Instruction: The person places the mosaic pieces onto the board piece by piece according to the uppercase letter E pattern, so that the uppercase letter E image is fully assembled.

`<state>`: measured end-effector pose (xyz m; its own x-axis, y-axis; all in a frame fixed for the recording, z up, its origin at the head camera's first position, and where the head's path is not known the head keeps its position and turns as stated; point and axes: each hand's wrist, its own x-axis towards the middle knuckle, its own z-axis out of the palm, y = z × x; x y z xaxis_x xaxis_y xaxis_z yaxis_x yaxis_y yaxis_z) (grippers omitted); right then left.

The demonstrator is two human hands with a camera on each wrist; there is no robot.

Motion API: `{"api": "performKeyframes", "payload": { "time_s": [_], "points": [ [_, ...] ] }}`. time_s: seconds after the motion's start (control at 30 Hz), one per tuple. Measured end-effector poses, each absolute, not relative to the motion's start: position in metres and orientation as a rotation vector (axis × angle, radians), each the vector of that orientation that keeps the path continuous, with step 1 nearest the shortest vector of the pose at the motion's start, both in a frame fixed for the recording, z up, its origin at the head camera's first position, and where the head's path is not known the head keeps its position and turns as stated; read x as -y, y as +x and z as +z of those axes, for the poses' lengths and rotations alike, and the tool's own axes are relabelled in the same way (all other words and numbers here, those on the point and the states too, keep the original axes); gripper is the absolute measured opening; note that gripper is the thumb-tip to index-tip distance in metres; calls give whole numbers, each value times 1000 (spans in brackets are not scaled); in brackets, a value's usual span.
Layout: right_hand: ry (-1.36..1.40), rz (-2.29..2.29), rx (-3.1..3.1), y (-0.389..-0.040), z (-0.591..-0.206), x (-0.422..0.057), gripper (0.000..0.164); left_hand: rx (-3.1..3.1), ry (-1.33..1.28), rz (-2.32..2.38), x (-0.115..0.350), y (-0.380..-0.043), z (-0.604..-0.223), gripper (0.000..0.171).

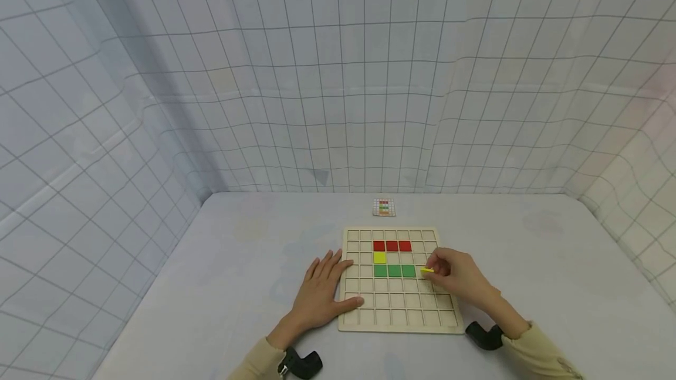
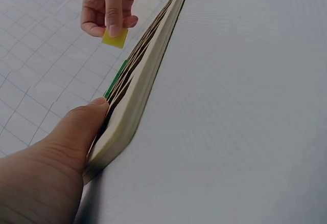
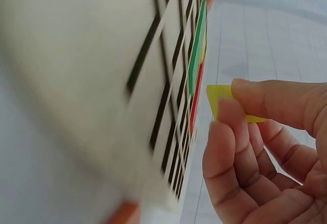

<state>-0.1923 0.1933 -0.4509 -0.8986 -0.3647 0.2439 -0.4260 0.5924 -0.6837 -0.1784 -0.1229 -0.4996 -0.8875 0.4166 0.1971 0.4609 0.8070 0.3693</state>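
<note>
A pale wooden grid board [image 1: 398, 315] lies flat on the table. Set in its squares are three red tiles [image 1: 392, 246] in a row, one yellow tile [image 1: 379, 257] below the leftmost, and three green tiles [image 1: 394, 271] under that. My right hand [image 1: 458, 274] pinches another yellow square tile [image 3: 219, 92] between thumb and fingertips, held above the board's right side, right of the green row. On the board's left edge rests my left hand [image 1: 318, 298], fingers straight and spread, its thumb [image 2: 84, 121] reaching over the rim onto the squares.
Behind the board lies a small pattern card [image 1: 384, 207] with a coloured grid. Dark wrist devices [image 1: 303, 365] sit on both wrists. A bit of orange [image 1: 496, 291] shows beside my right wrist. A white grid-lined curtain [image 1: 338, 75] encloses the table's back and sides.
</note>
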Motion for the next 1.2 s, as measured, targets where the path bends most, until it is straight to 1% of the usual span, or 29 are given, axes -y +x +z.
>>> {"api": "performKeyframes", "payload": {
  "time_s": [0.2,0.4,0.77,1.0,1.2],
  "points": [
    [850,1338,2747,-195,-453,-167,14,2885,-703,-635,123,-178,-499,83],
    [919,1370,2760,-195,-456,-144,8,2883,-698,-634,122,-177,-499,82],
    [854,990,2824,-195,-452,-120,11,2868,-708,-637,123,-178,-498,82],
    [787,900,2885,-194,-451,-120,11,2871,-709,-629,122,-177,-498,82],
    [785,862,2876,-194,-452,-120,10,2876,-702,-622,122,-178,-500,83]
  ]
}}
